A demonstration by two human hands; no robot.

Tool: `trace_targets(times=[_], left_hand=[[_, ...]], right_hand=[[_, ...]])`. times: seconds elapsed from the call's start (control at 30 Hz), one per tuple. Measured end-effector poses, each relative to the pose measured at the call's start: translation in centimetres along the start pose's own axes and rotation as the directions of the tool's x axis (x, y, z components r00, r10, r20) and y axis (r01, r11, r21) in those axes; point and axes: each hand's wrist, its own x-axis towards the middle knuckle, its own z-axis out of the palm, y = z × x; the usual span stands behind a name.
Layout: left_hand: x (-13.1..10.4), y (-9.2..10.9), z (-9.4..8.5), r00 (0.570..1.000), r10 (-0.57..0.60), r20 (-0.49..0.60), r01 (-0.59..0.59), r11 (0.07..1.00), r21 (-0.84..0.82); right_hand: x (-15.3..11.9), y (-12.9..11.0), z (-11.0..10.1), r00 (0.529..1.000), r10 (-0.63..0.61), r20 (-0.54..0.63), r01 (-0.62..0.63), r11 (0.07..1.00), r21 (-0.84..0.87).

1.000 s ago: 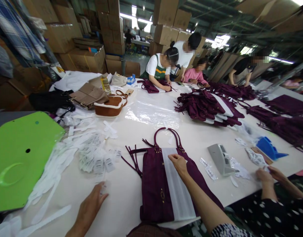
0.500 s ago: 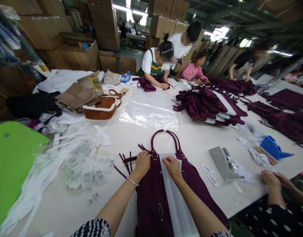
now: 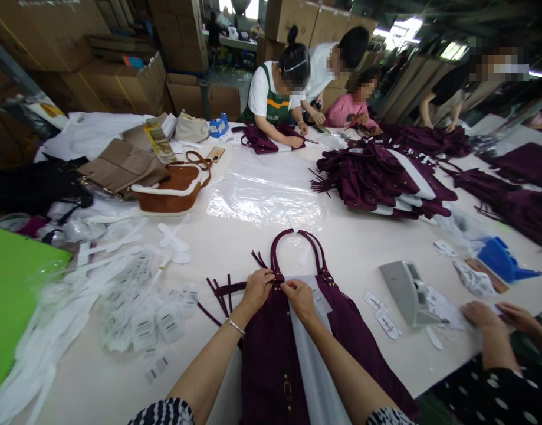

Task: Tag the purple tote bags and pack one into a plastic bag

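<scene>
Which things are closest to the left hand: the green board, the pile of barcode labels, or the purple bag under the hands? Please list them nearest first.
From the left hand, in the head view:
1. Purple bag: nearest, touched by the fingers near the handle's base.
2. Barcode labels: next, on the table to the left.
3. Green board: farthest, at the left edge.

Windows [image 3: 406, 29] blaze under a dim roof [image 3: 443, 13], glare streaks the film [image 3: 262, 198] beyond my fingers [image 3: 265, 276], and out left the boxes [image 3: 58, 35] lean, stretched and soft!
</scene>
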Motion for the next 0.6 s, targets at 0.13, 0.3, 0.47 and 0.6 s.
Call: trace_targets(times=[0.13,0.3,0.47,0.6], left_hand=[[-0.6,0.1,-0.3,0.998,0.059,-0.009,-0.058,0.997,0.046],[-1.1,-0.2,-1.1,0.993,0.120,-0.011,-0.119,0.990,0.077],[-2.6,0.0,-1.5,0.991,0.117,-0.069,-0.114,0.993,0.036],[-4.4,1.2,-1.7,0.989,0.088,-0.122,-0.098,0.992,-0.075]], right_hand=[[0.2,-0.4,-0.2,0.999,-0.002,0.032,0.002,1.000,0.010],[-0.1,-0.7,-1.4,0.996,-0.006,0.091,0.006,1.000,-0.010],[-1.5,-1.6,-3.4,0.991,-0.043,0.125,0.064,0.984,-0.165],[-3.2,-3.1,-5.0,0.971,-0.134,0.196,0.220,0.822,-0.525]])
